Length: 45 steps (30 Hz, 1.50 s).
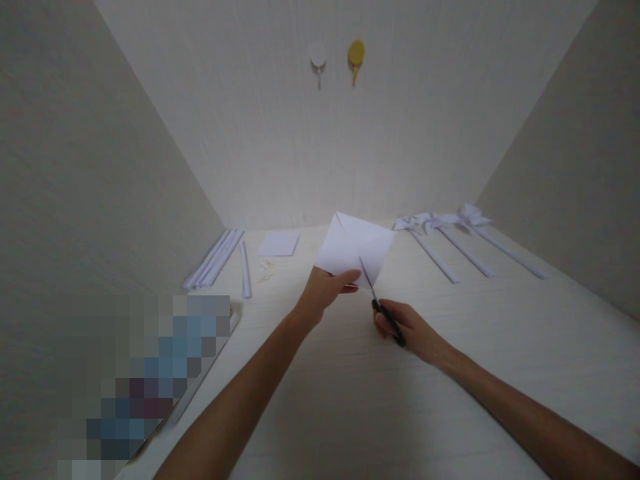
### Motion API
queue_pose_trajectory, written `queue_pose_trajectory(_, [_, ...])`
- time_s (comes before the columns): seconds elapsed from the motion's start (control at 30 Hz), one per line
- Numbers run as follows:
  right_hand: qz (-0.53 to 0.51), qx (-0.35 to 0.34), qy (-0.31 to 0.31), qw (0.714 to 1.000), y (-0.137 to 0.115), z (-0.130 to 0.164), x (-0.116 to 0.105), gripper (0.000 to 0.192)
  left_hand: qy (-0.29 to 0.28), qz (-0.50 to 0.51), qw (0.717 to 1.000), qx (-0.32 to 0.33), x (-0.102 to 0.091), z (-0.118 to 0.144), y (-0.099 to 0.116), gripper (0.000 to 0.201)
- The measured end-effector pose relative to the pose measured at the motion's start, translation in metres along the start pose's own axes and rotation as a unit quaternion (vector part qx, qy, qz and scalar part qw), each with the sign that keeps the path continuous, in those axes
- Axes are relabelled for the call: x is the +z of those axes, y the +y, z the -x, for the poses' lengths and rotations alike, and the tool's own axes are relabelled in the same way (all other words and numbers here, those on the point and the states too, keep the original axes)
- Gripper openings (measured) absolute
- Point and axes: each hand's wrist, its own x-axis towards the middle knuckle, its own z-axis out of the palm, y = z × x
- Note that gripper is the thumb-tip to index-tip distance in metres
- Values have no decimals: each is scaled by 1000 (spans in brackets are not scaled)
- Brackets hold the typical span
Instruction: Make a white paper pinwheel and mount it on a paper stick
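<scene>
1. The table [500,360] is running pale and smooth under both arms, looking wood-grained and bare where the hands are working; plain walls are closing it in on three sides, with a white hook [318,59] and a yellow hook [356,55] hanging on the far wall.
2. A blurred flat thing [150,373] is lying at the left edge; I cannot tell what it is.
3. Paper pinwheels on rolled sticks [450,233] are lying at the far right; rolled paper sticks [215,257] are lying at the far left, with a small paper square [278,243] just beside them.
4. The paper sheet [357,248] is being held up over the middle of the table; it is probably very light, thin and floppy, easy to crease or tear, so a pinch near the edge beside the cut is likely steadying it best.
5. The left hand [326,291] is pinching the sheet's lower corner, grip clenched on it.
6. The right hand [407,325] is gripping the scissors [383,307], blades meeting the sheet's lower edge.
</scene>
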Motion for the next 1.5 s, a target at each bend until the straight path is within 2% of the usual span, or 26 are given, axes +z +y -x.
queue_pose_trajectory(0.13, [-17, -12, -3, 1000, -2, 0, -2, 39, -3, -5, 1000, -3, 3, 3, -1, 23])
queue_pose_trajectory(0.37, [-9, 10, 6, 1000, -5, 0, 0, 45, -2, -17, 1000, 0, 2, 0, -2, 20])
queue_pose_trajectory(0.93, [3, 45, 23, 999, 2, -1, 3, 34, 2, -14, 1000, -5, 0, -1, -2, 17])
queue_pose_trajectory(1.5, [13, 53, 38, 998, 6, -2, 3, 34, 7, -11, 1000, -11, -2, -2, -4, 11])
